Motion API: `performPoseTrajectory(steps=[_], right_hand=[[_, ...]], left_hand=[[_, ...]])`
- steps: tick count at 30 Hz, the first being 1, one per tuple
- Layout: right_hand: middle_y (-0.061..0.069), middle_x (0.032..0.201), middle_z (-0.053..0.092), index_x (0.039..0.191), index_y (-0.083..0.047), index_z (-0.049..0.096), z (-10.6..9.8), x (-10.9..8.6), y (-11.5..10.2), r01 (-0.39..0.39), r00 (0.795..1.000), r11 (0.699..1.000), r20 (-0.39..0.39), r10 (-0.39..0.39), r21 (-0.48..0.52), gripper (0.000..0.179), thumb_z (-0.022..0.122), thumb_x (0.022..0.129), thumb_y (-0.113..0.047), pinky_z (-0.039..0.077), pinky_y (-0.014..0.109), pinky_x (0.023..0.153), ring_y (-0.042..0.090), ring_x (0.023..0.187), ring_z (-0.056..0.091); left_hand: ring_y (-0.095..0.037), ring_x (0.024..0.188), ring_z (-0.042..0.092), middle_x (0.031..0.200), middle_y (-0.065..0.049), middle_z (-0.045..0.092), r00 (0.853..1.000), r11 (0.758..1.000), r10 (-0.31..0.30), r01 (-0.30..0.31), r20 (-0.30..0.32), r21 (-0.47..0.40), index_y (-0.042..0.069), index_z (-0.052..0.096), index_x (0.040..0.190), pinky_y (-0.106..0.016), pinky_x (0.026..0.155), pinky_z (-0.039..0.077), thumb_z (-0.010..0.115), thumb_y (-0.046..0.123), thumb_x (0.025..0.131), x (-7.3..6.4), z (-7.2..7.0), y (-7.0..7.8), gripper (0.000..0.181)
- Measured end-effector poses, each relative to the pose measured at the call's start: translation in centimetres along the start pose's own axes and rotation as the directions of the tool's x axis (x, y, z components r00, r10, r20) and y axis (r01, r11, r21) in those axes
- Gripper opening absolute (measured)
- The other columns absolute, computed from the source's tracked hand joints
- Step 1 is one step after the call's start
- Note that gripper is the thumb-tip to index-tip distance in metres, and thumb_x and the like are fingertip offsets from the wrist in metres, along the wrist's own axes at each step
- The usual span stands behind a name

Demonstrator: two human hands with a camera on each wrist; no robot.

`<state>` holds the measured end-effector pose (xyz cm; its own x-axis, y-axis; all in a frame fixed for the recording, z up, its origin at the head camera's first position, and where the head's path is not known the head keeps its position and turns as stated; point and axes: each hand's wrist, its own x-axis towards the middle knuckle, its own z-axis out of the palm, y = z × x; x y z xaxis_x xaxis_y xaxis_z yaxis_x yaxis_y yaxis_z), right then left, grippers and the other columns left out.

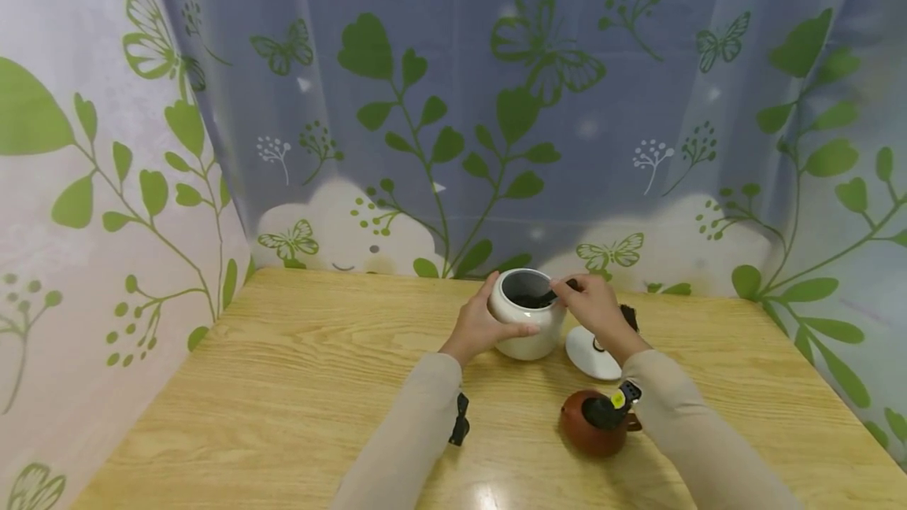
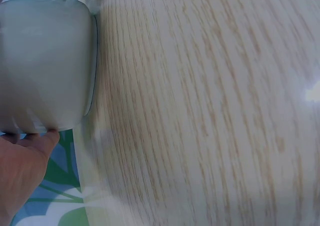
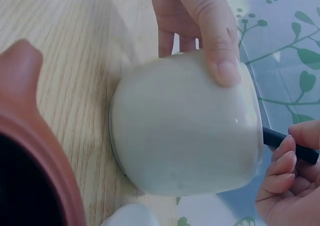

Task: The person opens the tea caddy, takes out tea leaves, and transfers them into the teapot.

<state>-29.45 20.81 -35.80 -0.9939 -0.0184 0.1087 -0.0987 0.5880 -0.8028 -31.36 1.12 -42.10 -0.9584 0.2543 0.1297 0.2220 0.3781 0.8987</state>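
Note:
A white ceramic jar [image 1: 527, 337] stands near the back of the table, its open mouth showing a dark inside. My left hand [image 1: 482, 325] holds it from the left, thumb across the front and fingers on the far side. In the right wrist view, that thumb presses on the jar wall [image 3: 185, 126]. My right hand [image 1: 595, 305] pinches the black handle of a thin utensil [image 1: 549, 297], which slants into the jar's mouth. The utensil's inner end is hidden. In the left wrist view, the left fingertips touch the jar [image 2: 45, 65].
A reddish-brown teapot [image 1: 591, 435] with a dark opening sits below the right wrist. Right of the jar lies a white lid [image 1: 588, 356], partly covered by the right arm. A dark object [image 1: 628, 317] shows behind that wrist. A patterned curtain [image 1: 453, 101] borders the wooden table [image 1: 305, 384].

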Motion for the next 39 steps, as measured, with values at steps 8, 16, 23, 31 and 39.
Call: performPoseTrajectory(steps=[8, 16, 23, 31, 39], right_hand=[[-0.002, 0.059, 0.048, 0.079, -0.001, 0.061, -0.4, 0.0, 0.4, -0.054, 0.998, 0.994, 0.041, 0.050, 0.095, 0.034, 0.056, 0.098, -0.029, 0.037, 0.030, 0.059, 0.014, 0.057, 0.040], [0.002, 0.064, 0.054, 0.081, 0.000, 0.062, 0.3, -0.2, 0.3, -0.038, 0.999, 0.995, 0.022, 0.036, 0.095, 0.033, 0.055, 0.099, -0.027, 0.043, 0.030, 0.064, 0.018, 0.063, 0.050], [0.002, 0.068, 0.057, 0.085, 0.001, 0.062, 0.7, -0.4, 0.2, -0.081, 0.996, 0.979, 0.044, 0.074, 0.187, 0.034, 0.052, 0.100, -0.028, 0.046, 0.030, 0.066, 0.023, 0.071, 0.055], [-0.002, 0.071, 0.058, 0.106, 0.007, 0.062, 0.2, -0.4, 0.4, -0.155, 0.988, 0.944, 0.046, 0.148, 0.290, 0.037, 0.051, 0.101, -0.027, 0.047, 0.025, 0.064, 0.015, 0.069, 0.053], [-0.003, 0.067, 0.058, 0.095, 0.004, 0.061, 0.2, -0.3, 0.4, -0.208, 0.978, 0.915, 0.058, 0.200, 0.347, 0.033, 0.052, 0.100, -0.027, 0.044, 0.022, 0.058, 0.008, 0.063, 0.050]], left_hand=[[-0.028, 0.131, 0.044, 0.149, -0.007, 0.040, 1.000, 1.000, 0.006, -0.006, -0.009, 0.006, 0.021, 0.019, 0.155, -0.046, 0.106, 0.038, 0.087, 0.043, 0.066, 0.1, 0.0, -0.1, 0.115], [-0.027, 0.130, 0.045, 0.149, -0.007, 0.040, 1.000, 1.000, 0.005, -0.006, -0.006, -0.004, 0.022, 0.018, 0.155, -0.046, 0.104, 0.040, 0.087, 0.044, 0.065, 0.1, 0.0, -0.4, 0.115], [-0.028, 0.128, 0.047, 0.147, -0.008, 0.042, 1.000, 1.000, 0.016, -0.016, -0.004, 0.005, 0.021, 0.018, 0.155, -0.045, 0.103, 0.041, 0.087, 0.042, 0.067, 0.2, 0.0, -0.3, 0.114], [-0.028, 0.129, 0.046, 0.148, -0.008, 0.042, 1.000, 1.000, 0.020, -0.020, -0.006, 0.012, 0.020, 0.019, 0.155, -0.046, 0.104, 0.040, 0.087, 0.042, 0.066, 0.1, 0.0, 0.0, 0.114], [-0.028, 0.130, 0.045, 0.148, -0.008, 0.041, 1.000, 1.000, 0.019, -0.019, -0.009, 0.002, 0.020, 0.018, 0.155, -0.045, 0.105, 0.039, 0.088, 0.042, 0.065, 0.1, 0.1, -0.1, 0.116]])
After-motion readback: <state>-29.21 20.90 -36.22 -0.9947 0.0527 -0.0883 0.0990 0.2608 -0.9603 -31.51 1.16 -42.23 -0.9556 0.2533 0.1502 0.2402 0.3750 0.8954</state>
